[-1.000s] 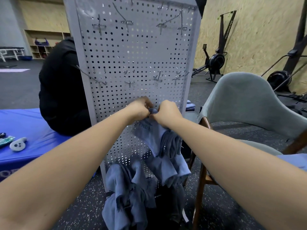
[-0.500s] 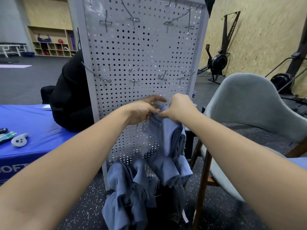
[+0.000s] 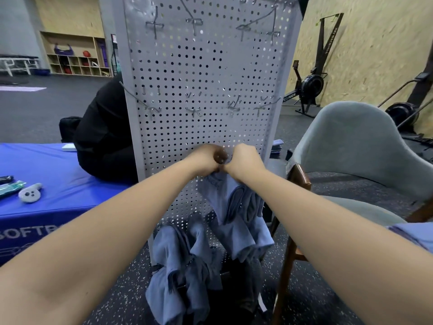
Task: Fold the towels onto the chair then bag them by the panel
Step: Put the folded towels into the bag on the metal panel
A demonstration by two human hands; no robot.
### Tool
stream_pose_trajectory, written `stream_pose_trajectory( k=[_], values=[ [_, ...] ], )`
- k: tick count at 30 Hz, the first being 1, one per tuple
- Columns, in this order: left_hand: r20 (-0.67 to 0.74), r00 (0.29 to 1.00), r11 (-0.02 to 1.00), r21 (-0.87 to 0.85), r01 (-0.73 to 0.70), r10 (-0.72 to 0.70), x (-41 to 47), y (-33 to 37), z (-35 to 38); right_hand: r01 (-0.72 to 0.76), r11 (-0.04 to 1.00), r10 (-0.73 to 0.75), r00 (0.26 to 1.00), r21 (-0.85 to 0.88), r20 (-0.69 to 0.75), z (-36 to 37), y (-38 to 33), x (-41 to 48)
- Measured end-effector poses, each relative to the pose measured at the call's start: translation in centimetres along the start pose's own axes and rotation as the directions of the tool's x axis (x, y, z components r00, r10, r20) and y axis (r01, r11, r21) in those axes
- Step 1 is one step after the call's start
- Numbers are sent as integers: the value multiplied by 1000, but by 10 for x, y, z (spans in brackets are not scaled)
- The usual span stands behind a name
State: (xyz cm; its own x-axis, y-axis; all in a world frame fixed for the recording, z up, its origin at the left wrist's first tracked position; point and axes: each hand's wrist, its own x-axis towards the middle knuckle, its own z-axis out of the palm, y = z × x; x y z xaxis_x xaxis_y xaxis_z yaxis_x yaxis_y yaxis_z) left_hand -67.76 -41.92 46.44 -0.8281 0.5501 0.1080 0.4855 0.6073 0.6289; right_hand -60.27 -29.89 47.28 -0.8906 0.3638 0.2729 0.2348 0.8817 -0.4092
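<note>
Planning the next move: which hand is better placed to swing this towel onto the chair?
Probably the right hand: it grips the towel nearer the chair; the left hand is farther.

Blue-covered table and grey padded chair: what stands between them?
Head view: the grey perforated metal panel stands there, heaped blue towels at its foot; left hand and right hand hold a hanging blue towel before it.

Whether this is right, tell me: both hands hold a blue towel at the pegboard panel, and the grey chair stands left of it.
One error: the head view shows the grey chair right of the pegboard panel, not left. The left hand and the right hand do hold the blue towel there.
</note>
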Motion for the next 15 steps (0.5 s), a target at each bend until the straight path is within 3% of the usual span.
stream_pose_trajectory(
  k=[3, 8, 15],
  values=[
    [-44, 999, 987, 157, 39, -32, 4, 0, 2, -2, 998, 1, 1000, -70, -13, 5, -1, -5],
    [-59, 998, 969, 244, 26, -12, -2, 3, 1, 48, 952, -36, 998, -304, 44, 11, -12, -12],
    [-93, 996, 999, 41, 14, -10, -11, -3, -5, 110, 907, -64, 990, -406, 125, 17, -8, -17]
  ],
)
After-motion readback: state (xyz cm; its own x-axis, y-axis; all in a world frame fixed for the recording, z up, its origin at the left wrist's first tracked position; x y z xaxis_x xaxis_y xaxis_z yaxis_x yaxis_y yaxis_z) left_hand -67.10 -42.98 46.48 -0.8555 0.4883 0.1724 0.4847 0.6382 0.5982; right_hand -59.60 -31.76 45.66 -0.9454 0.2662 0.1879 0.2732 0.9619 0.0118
